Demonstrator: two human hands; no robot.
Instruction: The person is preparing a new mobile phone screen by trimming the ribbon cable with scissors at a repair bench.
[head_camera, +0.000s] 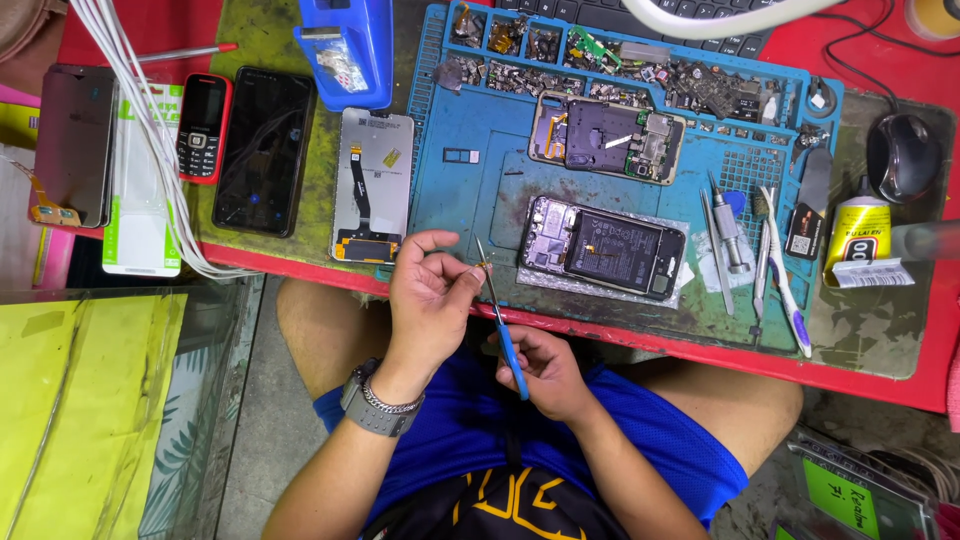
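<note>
Presently, the scissors (500, 320) stand just off the near edge of the blue repair mat (470, 190), right hand (545, 370) grasping their blue handles. Left hand (432, 300) pinches a tiny part at the blade tips. An opened phone (603, 248) lies on the mat, just beyond.

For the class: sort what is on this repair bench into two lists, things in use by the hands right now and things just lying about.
In use:
left hand
right hand
blue-handled tweezers
small part at the tweezer tip

Lying about:
opened phone
spare screen panel
red keypad phone
glue tube
computer mouse
toothbrush
</note>
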